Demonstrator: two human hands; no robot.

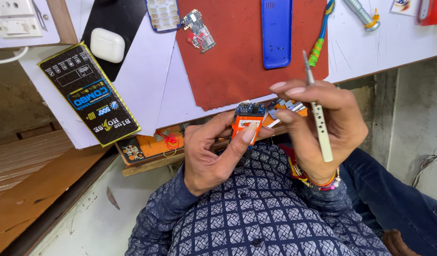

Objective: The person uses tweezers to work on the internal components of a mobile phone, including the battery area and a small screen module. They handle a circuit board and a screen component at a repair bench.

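Near the bench edge, centre of view: small orange rectangular battery pack with a blue circuit board on its top end (247,122), pinched upright in left hand (210,154), thumb across the front label, fingers closed round the back. Judged light, rigid, fairly smooth on its wrapped faces; board end and any fine leads likely fragile, so best gripped by the long orange sides, clear of the blue end. Right hand (322,128), just right of the pack, closed on a slim white-handled metal probe tool (318,116), tip pointing far and upward, index fingertip touching or nearly touching the pack's right side. Farther off, on the white worktop (360,47): rust-red work mat (237,61) bearing a blue phone back cover (276,33), a small bare circuit board (199,31) and a keypad frame (162,14); green and yellow handled tool (319,45) at the mat's right border. Far left: white earbud case (107,45), black and yellow flat retail pack (90,92) overhanging the bench edge. Open room: limited between bench edge and chest; freer to the near left over the wooden ledge (33,189). Bench edge close behind the pack, a likely knock point.
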